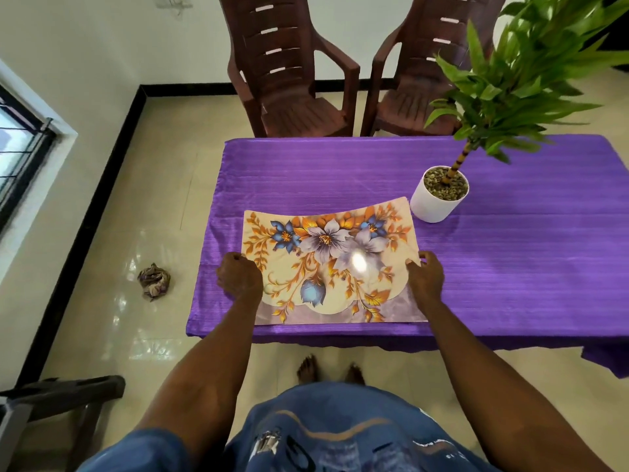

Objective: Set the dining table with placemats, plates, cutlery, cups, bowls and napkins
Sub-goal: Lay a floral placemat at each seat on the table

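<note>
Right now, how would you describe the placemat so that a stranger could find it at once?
Look at the table under the purple cloth, at the near edge where the person stands. The placemat lies there, held at its sides by the left hand and the right hand, left of the white plant pot. It is the only flat cream sheet printed with blue, lilac and orange flowers.

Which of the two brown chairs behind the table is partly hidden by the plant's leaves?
The right-hand chair: the potted plant overlaps its right side. The left-hand chair stands fully clear.
</note>
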`<state>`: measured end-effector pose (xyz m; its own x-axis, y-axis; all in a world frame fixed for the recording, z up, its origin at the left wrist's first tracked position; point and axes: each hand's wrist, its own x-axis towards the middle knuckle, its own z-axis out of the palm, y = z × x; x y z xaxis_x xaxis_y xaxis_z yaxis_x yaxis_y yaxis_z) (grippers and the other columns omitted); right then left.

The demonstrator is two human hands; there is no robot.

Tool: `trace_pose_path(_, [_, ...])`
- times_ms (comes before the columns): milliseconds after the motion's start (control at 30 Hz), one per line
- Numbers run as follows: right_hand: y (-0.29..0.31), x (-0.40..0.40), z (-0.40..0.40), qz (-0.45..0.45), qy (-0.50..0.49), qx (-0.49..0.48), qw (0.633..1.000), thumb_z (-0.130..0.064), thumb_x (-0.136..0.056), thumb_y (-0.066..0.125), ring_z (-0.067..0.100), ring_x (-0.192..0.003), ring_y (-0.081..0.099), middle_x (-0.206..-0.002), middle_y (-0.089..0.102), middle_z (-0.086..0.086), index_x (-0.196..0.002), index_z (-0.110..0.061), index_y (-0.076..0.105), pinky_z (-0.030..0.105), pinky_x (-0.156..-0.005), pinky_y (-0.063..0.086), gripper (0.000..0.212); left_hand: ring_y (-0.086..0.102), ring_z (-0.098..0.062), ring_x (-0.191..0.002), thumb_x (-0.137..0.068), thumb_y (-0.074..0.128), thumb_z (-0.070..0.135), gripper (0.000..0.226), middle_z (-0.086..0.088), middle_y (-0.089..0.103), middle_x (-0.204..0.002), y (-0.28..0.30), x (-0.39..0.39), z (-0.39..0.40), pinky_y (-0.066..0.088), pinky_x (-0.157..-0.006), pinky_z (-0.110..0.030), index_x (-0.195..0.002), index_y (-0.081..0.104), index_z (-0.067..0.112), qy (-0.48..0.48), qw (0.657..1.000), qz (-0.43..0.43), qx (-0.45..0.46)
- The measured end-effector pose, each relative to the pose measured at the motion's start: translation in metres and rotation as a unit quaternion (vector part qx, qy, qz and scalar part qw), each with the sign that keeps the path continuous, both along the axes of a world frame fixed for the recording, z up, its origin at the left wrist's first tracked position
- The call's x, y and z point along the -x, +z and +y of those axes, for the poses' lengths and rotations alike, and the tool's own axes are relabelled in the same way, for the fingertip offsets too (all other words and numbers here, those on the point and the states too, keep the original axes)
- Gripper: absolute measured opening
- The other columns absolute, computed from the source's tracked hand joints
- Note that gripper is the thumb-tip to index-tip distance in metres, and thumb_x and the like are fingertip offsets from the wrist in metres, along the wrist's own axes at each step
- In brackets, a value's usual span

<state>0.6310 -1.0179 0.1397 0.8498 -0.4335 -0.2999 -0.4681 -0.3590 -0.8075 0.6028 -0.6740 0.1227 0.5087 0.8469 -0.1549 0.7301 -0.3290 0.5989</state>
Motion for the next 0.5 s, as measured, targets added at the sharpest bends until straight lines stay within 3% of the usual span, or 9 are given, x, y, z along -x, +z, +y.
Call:
trace_pose_path(67, [0.007,0.001,-0.002,-0.008,0.015,-0.040,0.999,-0.010,-0.093,0.062,0.027,-0.101,0.061,-0.114,0.065,0.013,-0.117,-0.004,0.061,0.031,-0.080,0.050,0.026,0.062,-0.033,-0.100,-0.103,0.044,0.025,0.025,-0.015,0.064,-0.108,0.009,-0.003,-0.010,0.049,-0.080,-0.042,-0.115,0.054,0.006,0.017,0.998,-0.050,0.038])
trace_pose_path(133, [0.014,0.006,-0.007,-0.006,-0.004,-0.081,0.997,-0.005,-0.093,0.060,0.021,-0.088,0.060,-0.105,0.065,0.009,-0.111,-0.006,0.063,0.019,-0.066,0.049,0.019,0.063,-0.032,-0.097,-0.103,0.043,0.025,0.024,-0.014,0.064,-0.107,0.015,-0.005,-0.020,0.046,-0.074,-0.038,-0.118,0.050,0.008,0.010,0.996,-0.077,0.051])
trace_pose_path(233, [0.014,0.015,-0.030,-0.003,-0.023,-0.100,0.995,-0.003,-0.093,0.059,0.011,-0.071,0.058,-0.095,0.064,0.006,-0.106,-0.006,0.067,0.007,-0.049,0.043,0.016,0.062,-0.034,-0.101,-0.100,0.049,0.031,0.030,-0.014,0.064,-0.113,0.016,-0.006,-0.032,0.042,-0.076,-0.036,-0.123,0.049,0.011,-0.018,0.996,-0.079,0.044])
trace_pose_path(367, [-0.002,0.015,-0.050,0.031,0.002,-0.097,0.995,-0.007,-0.093,0.061,0.019,-0.083,0.062,-0.097,0.069,0.006,-0.115,-0.002,0.069,0.016,-0.056,0.046,0.024,0.061,-0.036,-0.108,-0.100,0.049,0.031,0.033,-0.015,0.063,-0.121,0.010,-0.004,-0.034,0.047,-0.087,-0.042,-0.127,0.051,0.012,-0.057,0.997,-0.054,0.028])
trace_pose_path(500, [-0.014,0.005,-0.042,0.018,-0.012,-0.110,0.994,-0.005,-0.092,0.059,0.027,-0.091,0.066,-0.097,0.070,0.009,-0.109,0.000,0.071,0.025,-0.068,0.047,0.022,0.059,-0.037,-0.110,-0.100,0.049,0.029,0.032,-0.017,0.063,-0.120,0.013,-0.005,-0.027,0.048,-0.090,-0.046,-0.125,0.052,0.008,-0.072,0.995,-0.054,0.044])
